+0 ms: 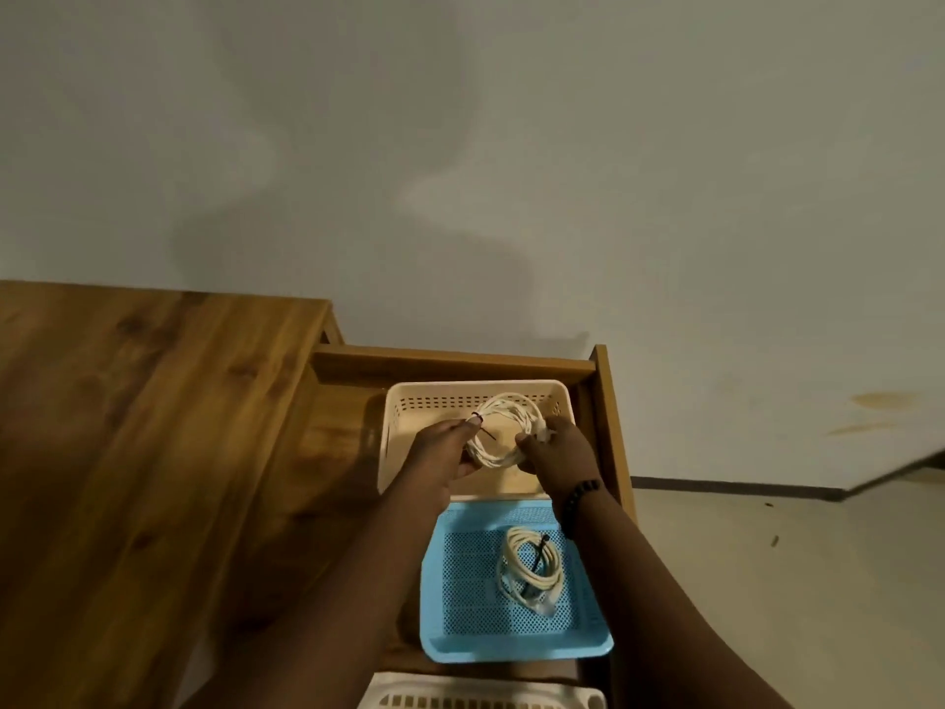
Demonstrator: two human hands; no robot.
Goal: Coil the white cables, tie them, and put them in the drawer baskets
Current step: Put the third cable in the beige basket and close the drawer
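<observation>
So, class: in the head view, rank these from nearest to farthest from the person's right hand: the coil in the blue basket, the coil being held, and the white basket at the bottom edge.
1. The held coil, gripped by the right hand over the cream basket.
2. The tied coil, below the wrist in the blue basket.
3. The white basket, at the bottom edge.
</observation>
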